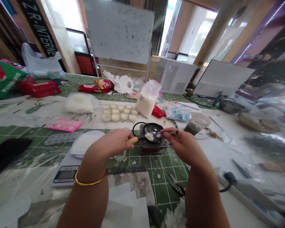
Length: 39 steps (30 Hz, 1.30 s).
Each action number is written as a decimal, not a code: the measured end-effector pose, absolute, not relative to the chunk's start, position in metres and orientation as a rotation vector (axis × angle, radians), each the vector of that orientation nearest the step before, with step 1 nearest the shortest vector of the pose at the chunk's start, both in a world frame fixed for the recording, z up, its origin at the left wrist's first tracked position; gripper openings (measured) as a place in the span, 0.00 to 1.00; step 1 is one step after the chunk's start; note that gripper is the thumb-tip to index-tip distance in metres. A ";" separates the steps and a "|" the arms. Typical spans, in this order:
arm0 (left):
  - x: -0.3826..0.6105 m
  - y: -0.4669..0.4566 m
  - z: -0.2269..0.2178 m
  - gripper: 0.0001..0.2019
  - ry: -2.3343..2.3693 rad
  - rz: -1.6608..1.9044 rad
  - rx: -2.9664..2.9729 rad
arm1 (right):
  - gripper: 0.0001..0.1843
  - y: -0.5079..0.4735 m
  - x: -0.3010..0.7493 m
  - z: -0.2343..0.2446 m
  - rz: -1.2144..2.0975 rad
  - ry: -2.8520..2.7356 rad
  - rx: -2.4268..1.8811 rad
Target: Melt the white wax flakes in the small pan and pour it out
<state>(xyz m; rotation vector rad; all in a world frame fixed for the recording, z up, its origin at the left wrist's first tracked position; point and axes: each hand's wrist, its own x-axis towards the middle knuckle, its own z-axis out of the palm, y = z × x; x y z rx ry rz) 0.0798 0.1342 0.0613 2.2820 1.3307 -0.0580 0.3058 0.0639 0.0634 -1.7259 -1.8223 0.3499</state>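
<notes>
My left hand [117,141] is closed round the wooden handle of a small black frying pan [161,139]. The pan rests on a compact hot plate [154,147]. White clumps [149,136], perhaps wax, lie in the pan. Between the fingers of my right hand [180,142] is a thin blue stick [159,133], its tip among the clumps. A clear glass cup [120,155] stands partly hidden by my left hand. Behind the pan are several small cups [115,117] with pale filling and a plastic bag of white pellets [146,103].
At left sit a digital scale [66,171], a pink mould [64,125] and a black phone [8,153]. Scissors [175,184] lie in front of the hot plate. A plastic tub [197,123] stands at right, with a power strip [249,193] nearer me. White sheets [127,205] lie between my forearms.
</notes>
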 end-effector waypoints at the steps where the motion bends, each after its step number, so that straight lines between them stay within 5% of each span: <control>1: 0.080 0.134 0.062 0.14 1.335 -0.059 2.287 | 0.14 0.065 0.307 0.063 0.353 -1.823 -1.749; 39: 0.082 0.133 0.062 0.16 1.328 -0.061 2.325 | 0.13 0.070 0.309 0.062 0.303 -1.765 -1.755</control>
